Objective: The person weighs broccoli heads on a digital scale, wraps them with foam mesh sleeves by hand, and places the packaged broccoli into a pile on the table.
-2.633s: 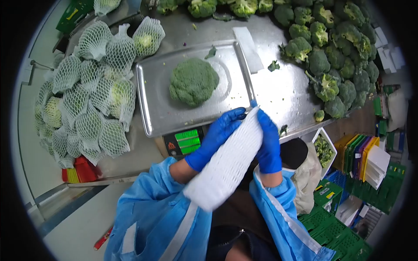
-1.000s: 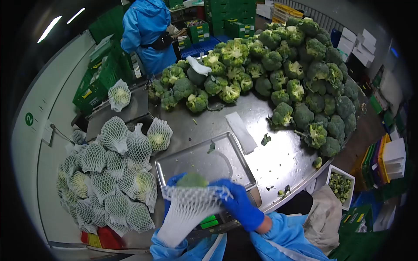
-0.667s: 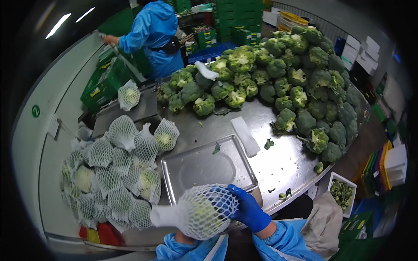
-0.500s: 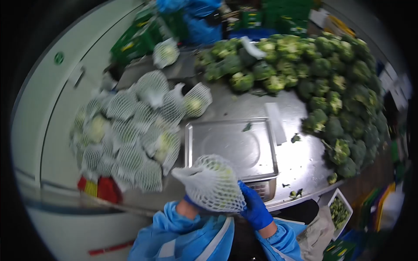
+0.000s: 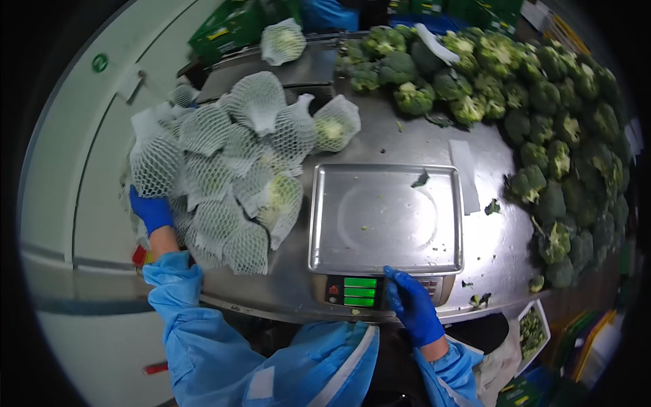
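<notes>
My left hand (image 5: 152, 211), in a blue glove, grips the lower end of a broccoli head in a white foam net sleeve (image 5: 156, 163). It is at the left edge of a pile of netted heads (image 5: 207, 173), and its fingertips are partly hidden by the net. Over the front of a weighing scale (image 5: 320, 288) with lit green displays is my gloved right hand (image 5: 415, 308), empty, its fingers loosely extended near the keypad. The scale's metal pan (image 5: 386, 217) carries only a leaf scrap and crumbs.
Bare broccoli heads (image 5: 542, 136) are heaped along the back and right of the steel table (image 5: 491, 254). A white strip (image 5: 464, 176) lies beside the pan. One netted head (image 5: 283, 42) sits at the back left, near green crates (image 5: 227, 30). A white box of trimmings (image 5: 532, 332) stands lower right.
My left hand has carried the netted broccoli from in front of the scale leftward to the pile. My right hand has let go of it and stayed near the scale. The view has shifted slightly.
</notes>
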